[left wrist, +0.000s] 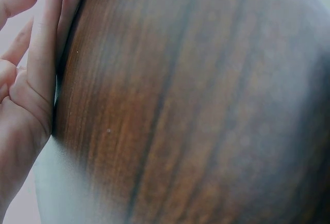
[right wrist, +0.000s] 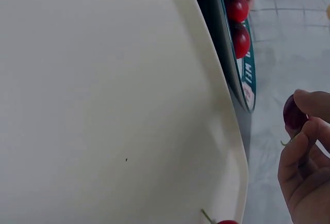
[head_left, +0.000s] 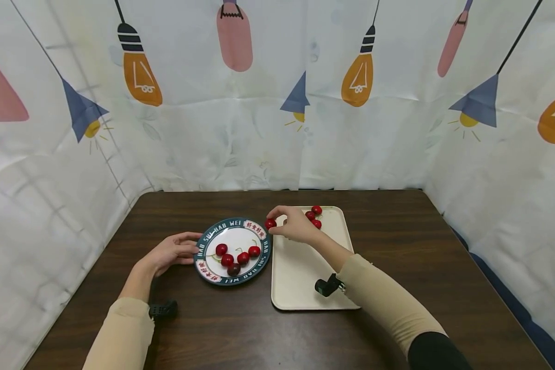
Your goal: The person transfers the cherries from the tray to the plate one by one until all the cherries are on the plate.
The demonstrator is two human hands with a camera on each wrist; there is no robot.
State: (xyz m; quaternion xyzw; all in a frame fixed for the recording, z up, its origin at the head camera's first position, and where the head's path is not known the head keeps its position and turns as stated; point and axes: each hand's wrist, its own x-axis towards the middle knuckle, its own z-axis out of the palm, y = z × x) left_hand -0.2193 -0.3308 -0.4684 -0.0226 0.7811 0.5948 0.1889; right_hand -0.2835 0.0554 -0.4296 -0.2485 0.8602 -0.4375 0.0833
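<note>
My right hand (head_left: 293,224) pinches a dark red cherry (head_left: 270,223) between thumb and fingertips, over the gap where the tray and plate meet. In the right wrist view the held cherry (right wrist: 294,113) shows a short green stem. My left hand (head_left: 176,251) touches the left rim of the round plate (head_left: 205,241) with its fingers extended. That plate has a white middle and a teal lettered rim. Several cherries (head_left: 227,260) lie on it, a few with stems. The cream rectangular tray (head_left: 291,277) holds a few cherries (head_left: 310,215) at its far end, behind the right hand.
The dark wooden table (head_left: 222,329) carries both plate and tray. White curtains (head_left: 259,144) printed with lamps hang behind and at both sides. A black wrist camera (head_left: 327,285) on the right arm overlaps the tray's near part in the head view.
</note>
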